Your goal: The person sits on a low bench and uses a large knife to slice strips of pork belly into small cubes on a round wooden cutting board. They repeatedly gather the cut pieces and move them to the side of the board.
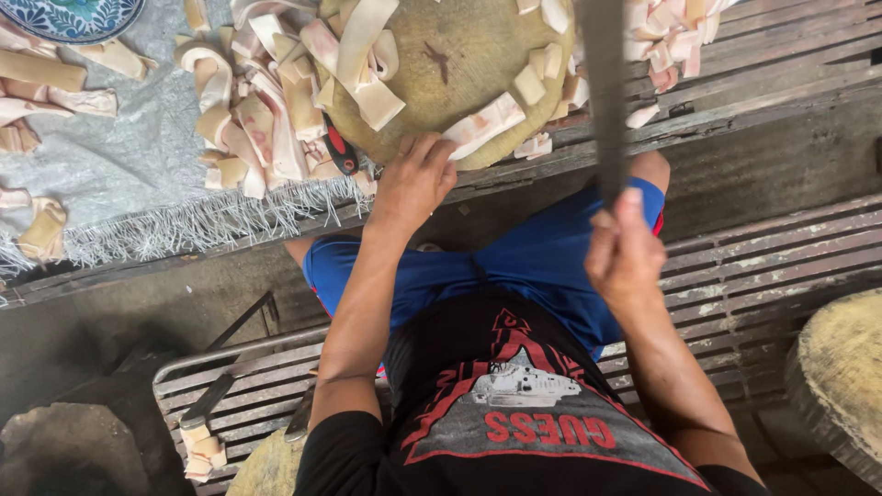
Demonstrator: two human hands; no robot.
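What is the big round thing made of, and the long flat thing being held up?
The round chopping block looks like wood: a thick, matte, yellow-brown slab with a rough, scarred top. The long blade in the right hand looks like metal: dark, dull grey, thin and flat. The left hand rests at the block's edge.

A blue patterned plate (69, 16) sits at the far corner of my grey fringed cloth (129, 156). A second round block (841, 386) stands beside my right knee.
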